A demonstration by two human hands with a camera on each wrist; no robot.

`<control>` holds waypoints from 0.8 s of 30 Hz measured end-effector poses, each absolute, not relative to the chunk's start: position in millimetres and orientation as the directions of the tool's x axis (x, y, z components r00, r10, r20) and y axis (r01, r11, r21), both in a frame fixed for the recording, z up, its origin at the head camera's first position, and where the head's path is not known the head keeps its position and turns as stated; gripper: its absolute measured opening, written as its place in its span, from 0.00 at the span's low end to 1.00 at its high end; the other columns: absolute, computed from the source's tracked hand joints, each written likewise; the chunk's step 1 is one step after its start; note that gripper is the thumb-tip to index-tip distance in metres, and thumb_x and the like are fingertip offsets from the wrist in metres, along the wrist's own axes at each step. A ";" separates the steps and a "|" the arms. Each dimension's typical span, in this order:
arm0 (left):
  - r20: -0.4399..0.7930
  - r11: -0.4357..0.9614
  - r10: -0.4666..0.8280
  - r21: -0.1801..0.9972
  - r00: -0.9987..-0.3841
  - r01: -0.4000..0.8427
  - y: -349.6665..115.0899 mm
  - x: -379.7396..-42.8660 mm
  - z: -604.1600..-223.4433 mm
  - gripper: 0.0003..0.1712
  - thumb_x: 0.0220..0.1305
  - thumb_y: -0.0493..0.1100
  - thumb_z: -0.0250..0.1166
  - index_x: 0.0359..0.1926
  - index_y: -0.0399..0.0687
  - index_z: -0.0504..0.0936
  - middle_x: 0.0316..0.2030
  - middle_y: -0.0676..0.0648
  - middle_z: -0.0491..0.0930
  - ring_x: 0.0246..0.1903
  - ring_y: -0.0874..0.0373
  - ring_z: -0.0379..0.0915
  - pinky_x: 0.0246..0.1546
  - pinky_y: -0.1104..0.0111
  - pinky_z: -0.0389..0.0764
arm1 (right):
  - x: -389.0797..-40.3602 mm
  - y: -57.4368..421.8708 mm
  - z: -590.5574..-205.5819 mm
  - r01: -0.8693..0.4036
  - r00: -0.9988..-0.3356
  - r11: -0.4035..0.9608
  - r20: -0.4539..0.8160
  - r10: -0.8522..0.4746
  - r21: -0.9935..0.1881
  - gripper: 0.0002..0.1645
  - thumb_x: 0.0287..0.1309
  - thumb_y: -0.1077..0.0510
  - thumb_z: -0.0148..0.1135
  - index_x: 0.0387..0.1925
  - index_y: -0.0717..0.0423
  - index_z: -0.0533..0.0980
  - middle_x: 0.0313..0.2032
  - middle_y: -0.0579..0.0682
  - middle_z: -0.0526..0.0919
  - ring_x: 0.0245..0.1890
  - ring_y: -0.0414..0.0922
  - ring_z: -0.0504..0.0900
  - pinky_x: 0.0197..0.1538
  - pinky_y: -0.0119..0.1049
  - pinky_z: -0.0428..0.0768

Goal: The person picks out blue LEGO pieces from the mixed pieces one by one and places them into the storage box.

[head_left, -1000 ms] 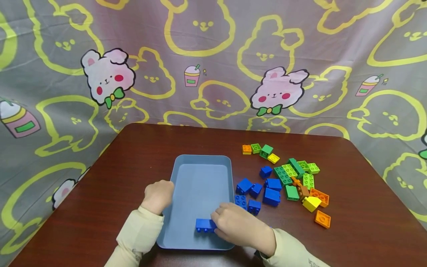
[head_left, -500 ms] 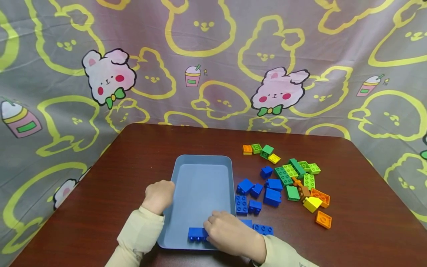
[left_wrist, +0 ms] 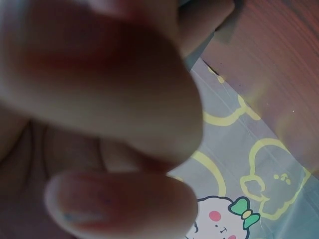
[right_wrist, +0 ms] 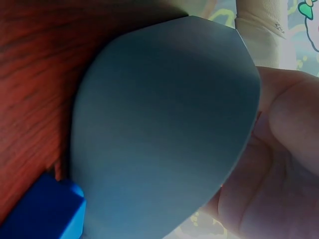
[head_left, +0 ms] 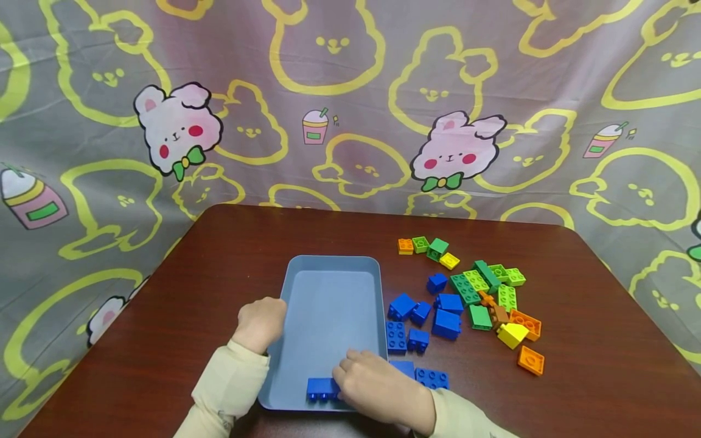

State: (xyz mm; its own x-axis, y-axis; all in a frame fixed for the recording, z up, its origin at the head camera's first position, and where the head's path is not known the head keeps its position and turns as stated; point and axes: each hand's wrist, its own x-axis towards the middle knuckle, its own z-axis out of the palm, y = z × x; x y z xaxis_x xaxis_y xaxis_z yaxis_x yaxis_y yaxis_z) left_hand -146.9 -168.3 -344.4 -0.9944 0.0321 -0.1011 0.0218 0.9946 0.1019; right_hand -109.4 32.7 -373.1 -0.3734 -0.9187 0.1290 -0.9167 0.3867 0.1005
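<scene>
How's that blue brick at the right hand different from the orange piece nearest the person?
Color: the blue brick is blue, the orange piece orange.
Place: the blue brick is inside the tray, partly hidden by the right hand holding it; the orange piece lies loose on the table.
Pose: the blue brick shows studs along its near edge; the orange piece lies hollow side up.
Both look like toy building bricks.

From my end the tray [head_left: 328, 310] looked like smooth, matt plastic, and the bricks [head_left: 447, 323] were hard plastic with more shine. I took the table [head_left: 241, 243] for wood, grainy with a slight sheen. The backdrop [head_left: 361, 109] seemed thin, creased cloth; sleeves [head_left: 232, 378], matt fabric.
</scene>
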 end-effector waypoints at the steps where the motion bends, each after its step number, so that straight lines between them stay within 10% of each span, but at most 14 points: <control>1: -0.105 0.995 0.031 0.101 -0.994 0.020 -168.4 -147.0 -344.3 0.21 0.58 0.29 0.54 0.09 0.43 0.70 0.11 0.42 0.72 0.14 0.55 0.67 0.14 0.62 0.71 | -109.2 32.7 -373.2 -0.917 -0.372 0.386 0.134 -0.918 0.102 0.07 0.53 0.52 0.62 0.27 0.52 0.79 0.21 0.42 0.82 0.21 0.34 0.70 0.21 0.25 0.63; 24: -0.115 0.995 0.025 0.101 -0.993 0.013 -170.1 -147.8 -344.9 0.20 0.58 0.30 0.54 0.10 0.42 0.71 0.12 0.42 0.71 0.14 0.55 0.68 0.16 0.60 0.73 | -106.1 36.8 -369.8 -0.892 -0.443 0.450 0.108 -0.890 0.043 0.13 0.59 0.48 0.57 0.34 0.52 0.80 0.25 0.43 0.83 0.24 0.34 0.71 0.25 0.25 0.71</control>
State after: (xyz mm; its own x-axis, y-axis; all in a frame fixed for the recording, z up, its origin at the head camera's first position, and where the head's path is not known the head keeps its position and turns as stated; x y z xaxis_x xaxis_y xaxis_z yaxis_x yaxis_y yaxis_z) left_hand -147.8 -170.1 -344.9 -0.9930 0.0248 -0.1153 0.0131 0.9948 0.1010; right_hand -106.1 36.8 -369.8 -0.4433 -0.8899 0.1078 -0.8922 0.4496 0.0427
